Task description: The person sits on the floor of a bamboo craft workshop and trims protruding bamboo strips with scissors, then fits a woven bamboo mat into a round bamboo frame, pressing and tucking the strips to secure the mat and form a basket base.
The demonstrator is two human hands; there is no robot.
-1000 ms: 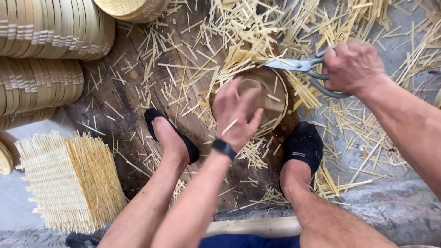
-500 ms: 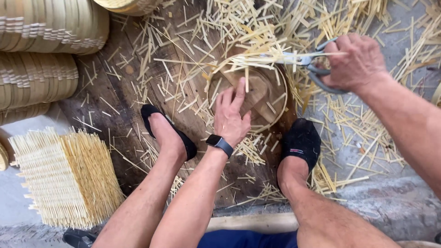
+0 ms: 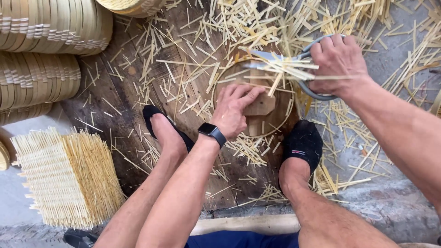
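Your left hand lies spread, fingers nearly flat and gripping nothing, pressing on the round woven bamboo tray with its thin hoop rim, which sits on the dark wooden board between your two feet in black slip-on shoes. Your right hand is curled tight around the loop handles of the large steel shears, whose blades stand partly apart over the tray's far edge, among pale splint ends that jut past the rim. The risk, as I judge it, is closeness: your left fingertips rest just beside the blades, so a slip of the tray under your palm or an over-reaching cut could bring steel to skin. The loose bamboo offcuts scattered over the board could also let the tray skid or turn, and a bite taken too deep might nick the hoop rim itself. How wide the blades really gape is hard to read, since splints cross them; your palm hides much of the tray's middle, and your right forearm covers the ground beneath it. The stacked woven trays at upper left and the bundle of pale woven mats run partly out of view.
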